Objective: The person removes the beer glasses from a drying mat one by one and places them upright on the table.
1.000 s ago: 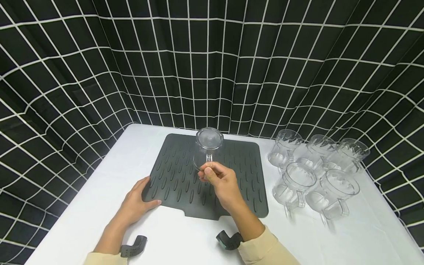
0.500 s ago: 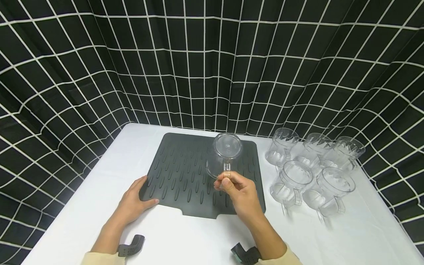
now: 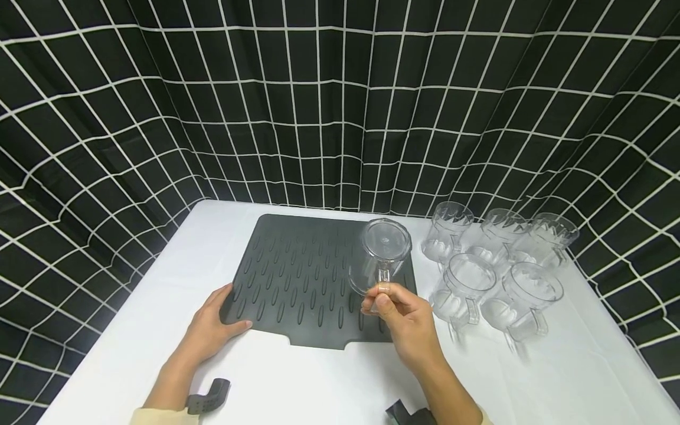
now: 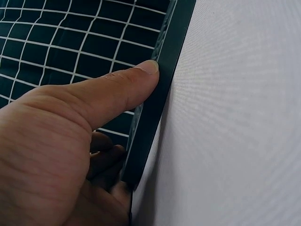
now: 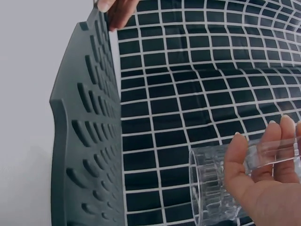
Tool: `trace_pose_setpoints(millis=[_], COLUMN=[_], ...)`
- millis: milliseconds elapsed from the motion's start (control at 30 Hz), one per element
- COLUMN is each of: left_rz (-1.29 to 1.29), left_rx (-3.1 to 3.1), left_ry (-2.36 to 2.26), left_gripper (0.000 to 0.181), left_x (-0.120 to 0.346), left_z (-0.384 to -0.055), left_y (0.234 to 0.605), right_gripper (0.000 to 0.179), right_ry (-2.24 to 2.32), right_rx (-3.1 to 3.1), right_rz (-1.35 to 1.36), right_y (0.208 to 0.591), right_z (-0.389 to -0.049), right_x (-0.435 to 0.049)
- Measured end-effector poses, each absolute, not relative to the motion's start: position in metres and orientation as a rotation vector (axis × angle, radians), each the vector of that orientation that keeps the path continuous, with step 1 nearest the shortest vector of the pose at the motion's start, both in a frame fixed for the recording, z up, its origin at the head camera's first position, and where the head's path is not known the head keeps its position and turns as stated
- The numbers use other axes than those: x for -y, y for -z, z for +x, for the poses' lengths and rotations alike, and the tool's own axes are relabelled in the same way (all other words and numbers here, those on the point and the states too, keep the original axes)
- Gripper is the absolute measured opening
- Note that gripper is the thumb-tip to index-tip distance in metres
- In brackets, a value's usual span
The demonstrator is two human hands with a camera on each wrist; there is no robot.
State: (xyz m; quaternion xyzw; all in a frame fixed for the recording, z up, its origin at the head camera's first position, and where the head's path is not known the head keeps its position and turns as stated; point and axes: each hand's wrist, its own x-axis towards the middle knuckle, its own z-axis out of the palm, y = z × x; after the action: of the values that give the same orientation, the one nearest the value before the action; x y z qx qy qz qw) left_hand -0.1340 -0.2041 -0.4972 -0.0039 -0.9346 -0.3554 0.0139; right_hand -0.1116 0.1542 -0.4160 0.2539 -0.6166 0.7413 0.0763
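A clear mug [image 3: 386, 241] is upside down above the right part of the dark grey ribbed drying mat [image 3: 297, 277], its base up and its rim toward the mat. My right hand [image 3: 406, 321] pinches its handle between thumb and fingers. In the right wrist view the mug [image 5: 214, 188] hangs apart from the mat [image 5: 87, 117]. My left hand [image 3: 209, 324] rests at the mat's near left corner with fingers straight along the edge. In the left wrist view its straight thumb [image 4: 124, 89] lies against the mat's edge [image 4: 162, 80].
Several clear mugs with handles stand close together to the right of the mat, among them a front mug [image 3: 470, 274] and a back mug [image 3: 451, 218]. Beneath everything is a white tablecloth [image 3: 297, 383]. A black curtain with white grid lines [image 3: 340, 106] surrounds the table's back and sides.
My right hand has carried the upside-down mug from the mat's middle rightward, to above its right part. My left hand keeps its place at the mat's corner. The head view has shifted slightly.
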Motion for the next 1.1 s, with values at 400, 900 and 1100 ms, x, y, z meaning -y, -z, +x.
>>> trace_pose_setpoints(millis=[400,900,1100], left_rz=[0.009,-0.316,-0.496], left_rx=[2.894,2.453,2.315], left_ry=[1.099,1.286,1.506], left_gripper=[0.089,0.065,0.064], left_x=[0.201,0.168,0.142], left_z=[-0.131,-0.137,-0.143], left_y=[0.483,0.457,0.44], right_gripper=[0.012,0.012,0.005], right_ry=[-1.997,-1.762,-1.518], right_rx=[1.803,1.66,1.714], right_rz=[0.759,0.852,0.896], right_y=[0.415,0.418,0.413], right_z=[-0.104,-0.108,-0.108], right_x=[-0.168,-0.173,-0.166])
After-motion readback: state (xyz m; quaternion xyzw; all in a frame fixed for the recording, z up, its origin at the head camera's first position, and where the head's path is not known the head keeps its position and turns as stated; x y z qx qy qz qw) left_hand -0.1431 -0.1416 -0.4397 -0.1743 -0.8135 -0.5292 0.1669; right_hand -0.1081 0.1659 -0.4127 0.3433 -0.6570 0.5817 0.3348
